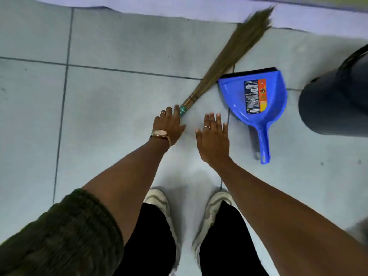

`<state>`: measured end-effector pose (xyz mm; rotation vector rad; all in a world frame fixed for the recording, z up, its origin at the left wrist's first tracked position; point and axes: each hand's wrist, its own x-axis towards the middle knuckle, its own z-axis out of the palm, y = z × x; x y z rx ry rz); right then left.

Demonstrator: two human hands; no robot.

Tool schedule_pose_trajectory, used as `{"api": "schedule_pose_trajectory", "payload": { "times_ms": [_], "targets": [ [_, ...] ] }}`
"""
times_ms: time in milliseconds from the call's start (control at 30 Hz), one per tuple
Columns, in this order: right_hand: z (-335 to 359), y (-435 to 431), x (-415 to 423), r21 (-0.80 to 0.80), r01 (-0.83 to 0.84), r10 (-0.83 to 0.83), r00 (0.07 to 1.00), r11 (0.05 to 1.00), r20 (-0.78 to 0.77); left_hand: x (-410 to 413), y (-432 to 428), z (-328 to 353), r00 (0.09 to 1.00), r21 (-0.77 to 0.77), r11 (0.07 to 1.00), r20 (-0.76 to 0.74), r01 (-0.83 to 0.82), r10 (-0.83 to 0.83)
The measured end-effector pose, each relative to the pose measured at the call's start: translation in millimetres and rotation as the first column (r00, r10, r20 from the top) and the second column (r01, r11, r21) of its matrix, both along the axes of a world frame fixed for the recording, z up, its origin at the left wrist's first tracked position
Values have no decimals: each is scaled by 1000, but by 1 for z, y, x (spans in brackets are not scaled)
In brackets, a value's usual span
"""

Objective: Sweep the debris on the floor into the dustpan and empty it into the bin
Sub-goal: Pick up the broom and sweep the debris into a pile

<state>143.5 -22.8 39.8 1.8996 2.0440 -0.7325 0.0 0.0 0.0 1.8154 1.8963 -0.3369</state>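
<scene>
A brown straw broom (pixel 225 60) lies on the pale tiled floor, its bristles fanning up to the right and its bound green-taped end at the lower left. My left hand (pixel 169 124), with a watch on the wrist, has its fingers apart right at that taped end and holds nothing. A blue plastic dustpan (pixel 253 96) with a printed label lies flat to the right of the broom, handle pointing toward me. My right hand (pixel 214 134) hovers open, fingers spread, just left of the dustpan. A dark bin (pixel 336 100) stands at the right edge. No debris is distinguishable.
My two white shoes (pixel 157 198) stand on the tiles below the hands. A paler strip of flooring (pixel 179 6) runs along the top. Small dark specks (pixel 321 163) mark the tile at lower right.
</scene>
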Motion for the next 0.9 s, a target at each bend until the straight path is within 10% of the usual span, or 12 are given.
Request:
{"api": "schedule_pose_trajectory", "payload": {
  "times_ms": [233,600,900],
  "targets": [
    [-26,7,-9,-36,-24,24,1000,999,13,2,26,-26,998,27,997,10,-66,66],
    [150,-4,-69,14,-149,149,989,989,3,-82,-44,164,894,49,916,246,-399,376],
    [322,-65,-178,29,-462,462,884,887,-68,-171,-192,333,479,-68,512,269,-856,836]
  ]
}}
